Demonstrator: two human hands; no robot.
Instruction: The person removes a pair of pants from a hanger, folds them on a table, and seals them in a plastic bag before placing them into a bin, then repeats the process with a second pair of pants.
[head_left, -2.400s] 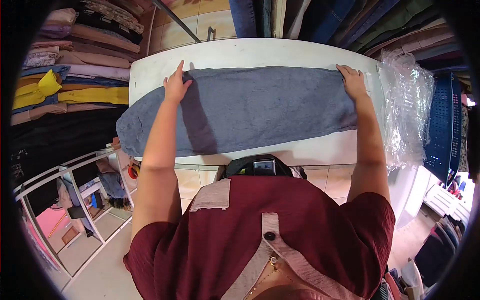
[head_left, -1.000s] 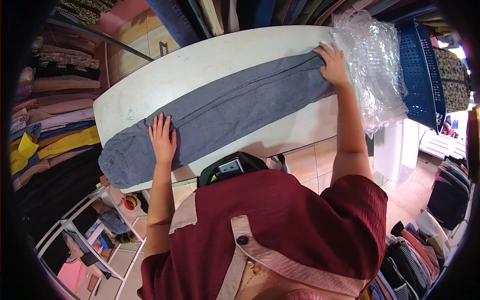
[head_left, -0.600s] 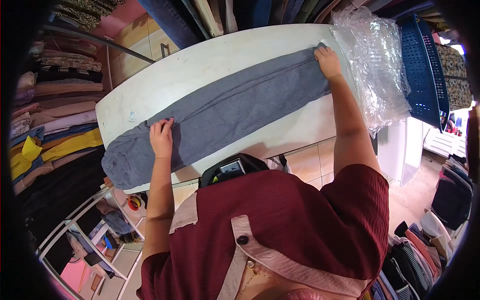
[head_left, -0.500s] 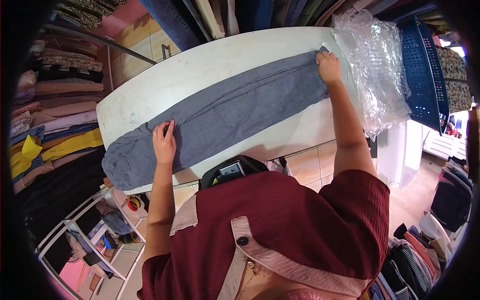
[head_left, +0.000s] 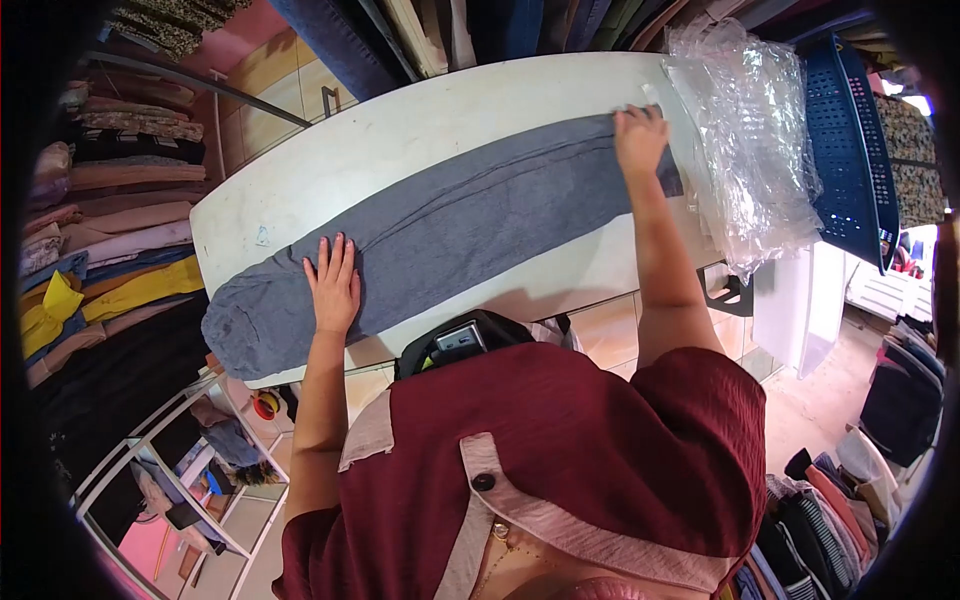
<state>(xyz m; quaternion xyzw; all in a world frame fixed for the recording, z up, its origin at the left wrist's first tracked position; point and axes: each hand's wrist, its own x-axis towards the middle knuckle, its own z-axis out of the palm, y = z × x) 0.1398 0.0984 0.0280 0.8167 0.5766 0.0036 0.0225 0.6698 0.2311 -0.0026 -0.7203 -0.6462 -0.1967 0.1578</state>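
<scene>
A long grey-blue folded garment (head_left: 480, 210) lies across the white table (head_left: 400, 125), its bunched end at the left. My left hand (head_left: 334, 285) rests flat on it near that bunched end, fingers spread. Over at the garment's right end is my right hand (head_left: 641, 142), its fingers apart and laid on the cloth by the upper edge. Part of the cloth beyond my right hand is hidden by it.
Clear plastic bags (head_left: 745, 150) lie at the table's right end, beside a blue basket (head_left: 850, 150). Stacked clothes (head_left: 140, 205) fill the left side. A black bag (head_left: 480, 335) sits between my body and the table edge.
My right hand has shifted a little left and its closed fingers have let go of the garment's corner. My left hand's fingers have straightened and spread on the cloth.
</scene>
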